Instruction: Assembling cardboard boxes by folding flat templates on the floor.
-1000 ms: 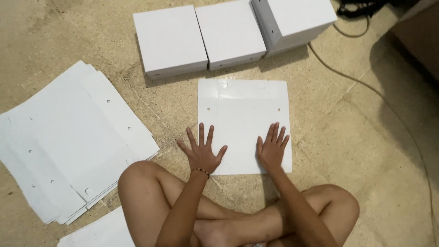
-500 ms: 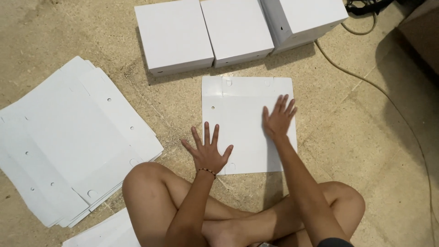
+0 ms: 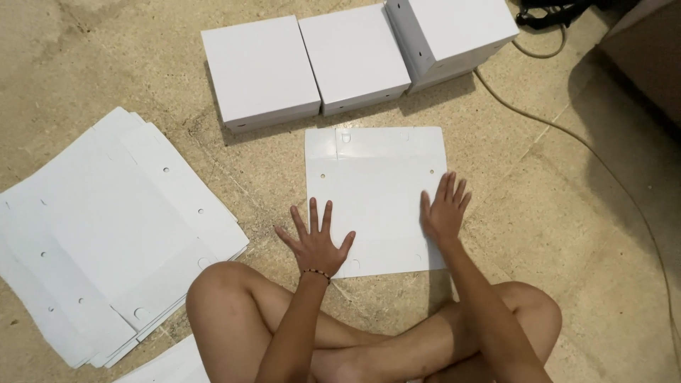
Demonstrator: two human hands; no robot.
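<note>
A person sits cross-legged on a mottled beige stone floor (image 3: pixel 106 64), knees at the near edge of the view. Directly ahead lies a flat white cardboard sheet with small punched holes (image 3: pixel 376 191), folded along its far edge. The left hand (image 3: pixel 316 241) lies palm down with all five fingers spread wide, its heel on the floor at the sheet's near left corner and the thumb reaching onto the cardboard; it grips nothing, and a thin beaded bracelet (image 3: pixel 317 272) circles the wrist. The right hand (image 3: pixel 444 211) presses flat on the sheet's right side, fingers extended and pointing far, slightly fanned, likewise holding nothing. Both forearms run from the near edge outward, the right one crossing above the right knee.

Far of the sheet stand three assembled white cardboard boxes (image 3: pixel 355 57) in a row, touching one another. To the left, a fanned stack of flat white cardboard sheets (image 3: pixel 106 234) lies well apart from the hands. A beige cable (image 3: pixel 567 135) trails across the floor at far right.
</note>
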